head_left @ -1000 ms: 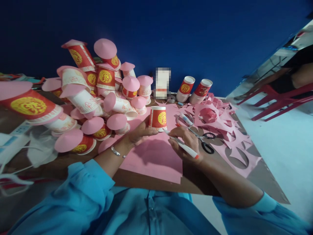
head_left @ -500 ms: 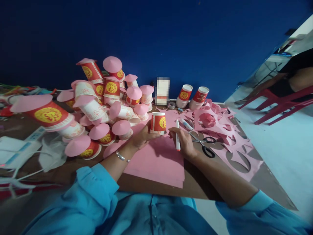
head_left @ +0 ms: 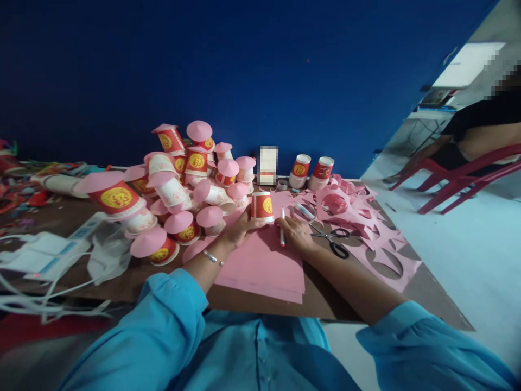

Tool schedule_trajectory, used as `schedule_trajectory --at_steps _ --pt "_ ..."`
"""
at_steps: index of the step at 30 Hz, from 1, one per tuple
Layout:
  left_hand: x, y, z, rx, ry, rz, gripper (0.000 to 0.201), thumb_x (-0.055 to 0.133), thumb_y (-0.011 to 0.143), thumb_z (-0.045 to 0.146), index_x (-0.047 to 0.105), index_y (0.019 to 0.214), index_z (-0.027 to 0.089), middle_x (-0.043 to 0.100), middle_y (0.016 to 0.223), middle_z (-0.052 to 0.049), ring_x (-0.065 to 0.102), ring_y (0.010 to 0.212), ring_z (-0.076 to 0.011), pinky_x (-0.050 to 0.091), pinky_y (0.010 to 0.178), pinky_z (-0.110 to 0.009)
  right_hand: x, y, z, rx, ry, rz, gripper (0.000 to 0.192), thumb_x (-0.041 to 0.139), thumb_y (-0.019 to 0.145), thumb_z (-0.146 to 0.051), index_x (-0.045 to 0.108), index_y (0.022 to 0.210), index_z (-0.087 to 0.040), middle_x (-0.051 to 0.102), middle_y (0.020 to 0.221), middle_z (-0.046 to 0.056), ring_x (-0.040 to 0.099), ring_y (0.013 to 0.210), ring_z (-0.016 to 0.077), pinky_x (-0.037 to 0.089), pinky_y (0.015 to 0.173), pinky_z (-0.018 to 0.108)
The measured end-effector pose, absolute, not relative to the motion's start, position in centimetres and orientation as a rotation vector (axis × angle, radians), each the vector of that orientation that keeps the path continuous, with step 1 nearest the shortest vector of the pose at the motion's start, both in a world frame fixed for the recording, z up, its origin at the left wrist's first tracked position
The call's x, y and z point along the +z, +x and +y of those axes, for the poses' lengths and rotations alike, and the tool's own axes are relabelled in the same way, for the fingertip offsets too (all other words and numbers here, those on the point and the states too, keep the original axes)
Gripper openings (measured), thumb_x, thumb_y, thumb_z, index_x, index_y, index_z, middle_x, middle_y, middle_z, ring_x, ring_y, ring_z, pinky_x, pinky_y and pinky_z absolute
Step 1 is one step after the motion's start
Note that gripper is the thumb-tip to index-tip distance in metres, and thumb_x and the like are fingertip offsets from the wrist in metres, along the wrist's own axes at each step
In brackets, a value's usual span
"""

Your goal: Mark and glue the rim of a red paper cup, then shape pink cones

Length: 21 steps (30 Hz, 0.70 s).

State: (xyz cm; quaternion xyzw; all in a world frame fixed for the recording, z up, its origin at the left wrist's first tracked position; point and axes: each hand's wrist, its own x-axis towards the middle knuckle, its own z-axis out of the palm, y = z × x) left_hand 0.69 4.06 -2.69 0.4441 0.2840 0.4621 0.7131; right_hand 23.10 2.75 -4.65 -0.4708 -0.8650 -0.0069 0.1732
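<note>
Landmark: the pink paper sheet (head_left: 264, 266) flat on the desk (head_left: 325, 304), right in front of you.

Room: the sheet's near edge sits just inside the desk's front edge. Left of the sheet, a pile of pink-capped paper cups (head_left: 183, 184) crowds right up to it. Right of the sheet, scissors (head_left: 331, 241) lie just beside your right hand, with pink paper offcuts (head_left: 366, 228) spread beyond them out to the desk's right edge. Behind the sheet, two uncapped cups (head_left: 311, 171) stand near the blue wall (head_left: 260, 76). The sheet's near half is bare.

Left hand (head_left: 240, 228): fingers curled around the base of a red paper cup (head_left: 262, 205), pinning it to the sheet's far edge.

Right hand (head_left: 297, 233): closed around a white marker (head_left: 281, 233), held roughly upright, just right of the cup and not touching it; can't tell whether the lower end meets the paper.

Cup: standing mouth-down, red band with a gold round emblem, white rims, no pink cap on top.
</note>
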Motion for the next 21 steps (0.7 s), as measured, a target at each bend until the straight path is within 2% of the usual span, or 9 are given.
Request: schedule_trajectory --at_steps 4,9,14,21 --pt "-2.8 0.5 4.5 1.012 0.979 0.666 0.069 0.093 0.068 0.024 0.064 0.131 0.024 0.077 0.103 -0.001 0.074 0.099 -0.0208 0.057 0.102 -0.041 -4.1 22.6 2.5 -0.062 -1.450 -2.509 0.021 0.056 0.099 -0.013 0.067 0.115 -0.017 0.074 0.101 0.012 0.066 0.085 0.0231 0.041 0.072 0.029" --pt "-2.4 0.5 4.9 0.981 1.009 0.669 0.069 0.094 0.067 0.024 0.064 0.129 0.025 0.077 0.101 0.001 0.076 0.098 -0.0204 0.057 0.106 -0.043 -3.2 22.0 2.1 -0.096 -1.546 -2.570 0.029 0.050 0.102 -0.015 0.066 0.126 -0.017 0.073 0.115 0.017 0.068 0.086 0.0255 0.043 0.070 0.032" --pt "-1.5 0.6 4.9 0.924 1.045 0.635 0.070 0.096 0.067 0.023 0.064 0.129 0.022 0.081 0.107 -0.005 0.078 0.105 -0.0257 0.058 0.108 -0.047 -2.6 21.7 1.8 -0.101 -1.587 -2.608 0.034 0.048 0.102 -0.017 0.064 0.132 -0.015 0.072 0.120 0.018 0.070 0.094 0.0281 0.047 0.074 0.034" --pt "-1.0 0.8 4.6 0.904 1.075 0.616 0.071 0.097 0.069 0.026 0.064 0.131 0.021 0.082 0.108 -0.008 0.080 0.106 -0.0273 0.061 0.105 -0.047 -2.4 21.5 1.4 -0.110 -1.589 -2.613 0.038 0.046 0.103 -0.015 0.063 0.137 -0.013 0.072 0.125 0.021 0.072 0.098 0.0290 0.052 0.080 0.035"
